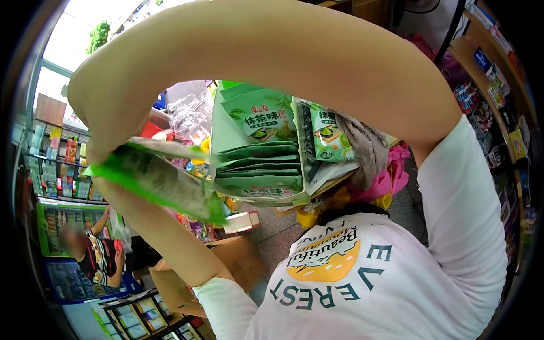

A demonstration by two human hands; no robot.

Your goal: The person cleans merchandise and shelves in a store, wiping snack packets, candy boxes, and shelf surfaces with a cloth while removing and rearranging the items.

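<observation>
A green-edged, pale snack bag (164, 175), blurred by motion, is held at the left of the head view. My right arm arches across the top, and my right hand (105, 133) is closed at the bag's upper end, its fingers mostly hidden. From below, my left forearm reaches up behind the bag to my left hand (107, 181); its fingers are hidden. Beside the bag stands an open carton (217, 127) with several green matcha-flavour packets (266, 122) packed in it. Another matcha packet (334, 136) lies right of the carton, by a grey cloth (365, 147).
Clear plastic wrap (190, 113) and colourful packages lie behind the bag. Below are a small white box (241, 222) and an open cardboard box (241, 260). Pink material (396, 170) hangs at right, near stocked shelves (487, 85). A person (105, 249) is at far left.
</observation>
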